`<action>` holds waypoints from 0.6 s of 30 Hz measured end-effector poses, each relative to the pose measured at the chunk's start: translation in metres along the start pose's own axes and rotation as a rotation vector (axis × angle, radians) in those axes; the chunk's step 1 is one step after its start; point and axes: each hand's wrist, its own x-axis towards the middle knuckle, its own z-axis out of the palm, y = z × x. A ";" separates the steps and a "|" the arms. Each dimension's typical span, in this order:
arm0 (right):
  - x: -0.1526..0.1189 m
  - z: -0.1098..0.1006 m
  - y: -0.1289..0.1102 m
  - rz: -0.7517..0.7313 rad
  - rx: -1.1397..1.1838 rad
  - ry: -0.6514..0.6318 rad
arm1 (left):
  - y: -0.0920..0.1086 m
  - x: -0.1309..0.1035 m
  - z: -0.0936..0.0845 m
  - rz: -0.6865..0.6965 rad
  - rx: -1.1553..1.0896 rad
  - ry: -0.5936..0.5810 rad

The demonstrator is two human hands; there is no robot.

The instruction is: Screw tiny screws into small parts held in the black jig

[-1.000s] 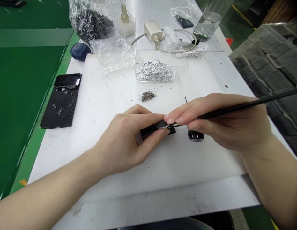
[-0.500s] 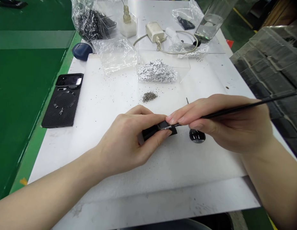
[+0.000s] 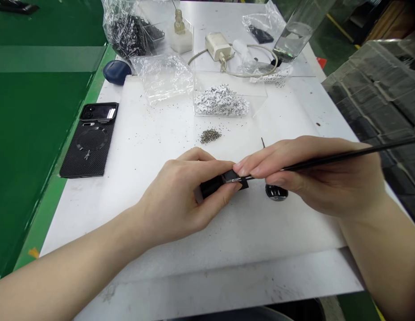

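My left hand (image 3: 183, 191) is closed round a small black part (image 3: 212, 185), thumb and forefinger along its sides. A long thin black tool (image 3: 341, 157) is pinched in my right hand (image 3: 314, 174); its silvery tip lies on the black part between my left fingertips. My right fingertips nearly meet the left forefinger. Just below the right thumb rests a round-headed black screwdriver (image 3: 276, 192), its thin shaft showing above the hand. Beyond my hands lies a small pile of tiny metal pieces (image 3: 210, 135).
A clear tray of small white pieces (image 3: 222, 101) stands behind the pile. Farther back are plastic bags (image 3: 163, 78), a white adapter (image 3: 218, 46) with its cable and a bottle (image 3: 179, 33). A black phone (image 3: 88, 140) lies left; clear-lidded boxes (image 3: 377, 89) stand right.
The view has shifted slightly. My right hand has tilted a little, and the tool's tip has moved slightly on the black part. My left hand keeps its grip.
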 end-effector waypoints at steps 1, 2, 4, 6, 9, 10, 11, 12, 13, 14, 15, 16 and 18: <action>0.000 0.000 0.000 -0.003 -0.003 -0.002 | 0.000 0.000 0.000 0.004 0.004 0.001; 0.000 0.000 0.000 -0.009 -0.002 -0.004 | 0.000 0.000 0.000 0.006 0.007 0.000; 0.000 0.000 0.000 -0.008 0.004 -0.008 | 0.000 0.000 0.000 0.008 0.006 -0.005; -0.001 0.000 0.000 -0.004 0.015 -0.004 | 0.000 -0.001 0.000 0.007 -0.005 -0.009; -0.002 0.000 0.001 -0.010 0.025 0.018 | 0.000 -0.002 0.000 0.007 -0.010 0.003; -0.003 0.000 0.002 -0.010 0.027 0.023 | -0.001 -0.002 0.001 0.011 -0.010 0.012; -0.003 0.000 0.002 -0.014 0.030 0.025 | -0.001 -0.002 0.001 0.018 -0.009 0.026; -0.002 0.000 0.003 -0.014 0.035 0.024 | -0.002 -0.002 0.001 0.022 -0.007 0.041; -0.002 0.000 0.003 -0.021 0.043 0.024 | -0.002 -0.002 0.002 0.026 -0.005 0.056; -0.002 0.000 0.004 -0.025 0.050 0.024 | -0.002 -0.002 0.002 0.028 -0.004 0.069; -0.002 0.001 0.004 -0.033 0.058 0.025 | -0.003 -0.002 0.002 0.031 -0.002 0.078; -0.002 0.001 0.004 -0.039 0.062 0.029 | -0.003 -0.002 0.002 0.034 -0.002 0.082; -0.001 0.002 0.005 -0.041 0.064 0.038 | -0.003 -0.002 0.003 0.042 -0.003 0.082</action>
